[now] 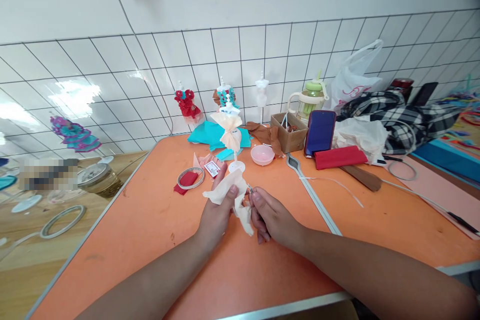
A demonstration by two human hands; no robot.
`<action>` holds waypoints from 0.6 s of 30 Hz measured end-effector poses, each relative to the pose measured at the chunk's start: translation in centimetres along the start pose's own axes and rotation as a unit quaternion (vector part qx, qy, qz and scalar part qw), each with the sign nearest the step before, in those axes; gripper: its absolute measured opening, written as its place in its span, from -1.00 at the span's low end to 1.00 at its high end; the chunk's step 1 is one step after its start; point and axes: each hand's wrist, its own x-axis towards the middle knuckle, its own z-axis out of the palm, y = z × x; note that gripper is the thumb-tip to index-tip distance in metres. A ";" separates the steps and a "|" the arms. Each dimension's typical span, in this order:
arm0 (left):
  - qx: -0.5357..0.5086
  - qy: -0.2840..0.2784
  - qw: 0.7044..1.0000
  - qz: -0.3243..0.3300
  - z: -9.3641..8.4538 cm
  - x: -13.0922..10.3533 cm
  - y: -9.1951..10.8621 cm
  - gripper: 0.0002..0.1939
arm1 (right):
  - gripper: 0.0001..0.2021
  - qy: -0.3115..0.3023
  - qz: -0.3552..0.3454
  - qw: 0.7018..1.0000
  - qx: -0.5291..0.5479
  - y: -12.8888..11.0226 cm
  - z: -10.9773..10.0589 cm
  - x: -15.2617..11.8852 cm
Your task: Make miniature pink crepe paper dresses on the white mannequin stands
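Observation:
A piece of cream cloth or crepe paper [224,190] is pinched in my left hand [217,215], the thumb lying over it. Its lower end hangs down between the two hands. At its right edge my right hand [272,215] is closed on a small metal tool [250,188], whose tip points up and left toward the cream piece; the rest of the tool is hidden by the fingers. Just beyond my hands a small white mannequin [235,155] stands upright, dressed in a cream pleated piece [228,127].
Behind are a pink bowl [262,155], a cardboard box [288,132] and a propped phone [320,132]. A tape roll [190,178] lies left, red material [340,157] right. More dressed mannequins stand by the wall. A side table [22,260] adjoins at left.

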 end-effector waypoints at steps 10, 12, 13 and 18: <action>-0.080 -0.091 0.992 -0.035 -0.3 0.7 0.5 -0.70 | -0.56 0.002 0.043 0.999 -0.014 -0.2 -0.9 0.2; -0.081 -0.144 0.985 -0.046 -0.3 0.5 0.6 -0.72 | -0.56 0.008 0.038 0.999 -0.020 -0.2 -0.9 0.2; -0.077 -0.172 0.980 -0.057 -0.2 0.5 0.6 -0.71 | -0.57 0.009 0.036 0.999 -0.026 -0.2 -1.0 0.2; -0.075 -0.155 0.982 -0.071 -0.5 0.5 0.7 -0.52 | -0.59 0.034 -0.004 0.998 -0.060 -0.4 -1.0 0.1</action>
